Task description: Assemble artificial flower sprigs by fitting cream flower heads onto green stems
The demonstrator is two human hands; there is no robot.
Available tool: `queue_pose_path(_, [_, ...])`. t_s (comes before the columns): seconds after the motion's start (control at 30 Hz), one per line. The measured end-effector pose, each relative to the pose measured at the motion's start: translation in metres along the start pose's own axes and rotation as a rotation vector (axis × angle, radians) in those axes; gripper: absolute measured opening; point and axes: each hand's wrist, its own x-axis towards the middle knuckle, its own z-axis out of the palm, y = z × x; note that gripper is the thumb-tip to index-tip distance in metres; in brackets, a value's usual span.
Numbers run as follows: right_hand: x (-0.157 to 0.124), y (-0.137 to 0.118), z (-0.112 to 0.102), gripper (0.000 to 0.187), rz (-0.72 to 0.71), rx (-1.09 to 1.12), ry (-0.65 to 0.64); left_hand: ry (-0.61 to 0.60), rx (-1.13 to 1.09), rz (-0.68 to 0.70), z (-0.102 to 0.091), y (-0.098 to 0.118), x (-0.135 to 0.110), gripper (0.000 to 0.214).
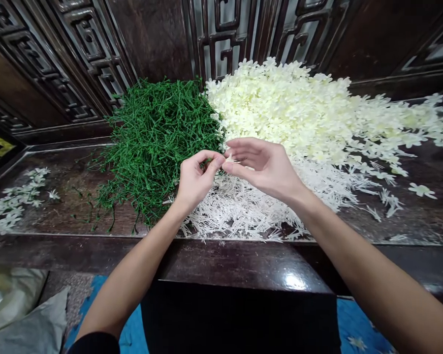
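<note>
My left hand [199,176] is closed, thumb and forefinger pinching a small pale flower piece [230,158]. Facing it, my right hand [264,164] has its thumb and fingertips at the same piece, with the other fingers curved above. Just which part each hand grips is too small to make out. Both hands hover over the front of the heaps. Behind my left hand lies a pile of green plastic stems [162,132]. Cream artificial flower petals [284,103] are heaped behind my right hand. White spiky stamen pieces [239,209] spread beneath both hands.
A dark wooden bench [74,211] carries the piles, backed by a carved lattice panel [225,29]. Several finished-looking white flowers [18,199] lie at the far left. Pale sacks [25,314] and a blue sheet [133,329] are on the floor.
</note>
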Motion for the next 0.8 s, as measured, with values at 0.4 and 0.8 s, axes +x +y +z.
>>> queue_pose_path(0.4, [-0.002,0.004,0.006,0.011,-0.064,-0.060,0.139,0.006,0.001,-0.030,-0.002,0.010,-0.001,0.011])
queue_pose_path(0.8, [0.004,0.008,-0.009,0.005,-0.081,-0.143,0.156,-0.142,0.004,-0.038,-0.011,0.001,0.005,0.030])
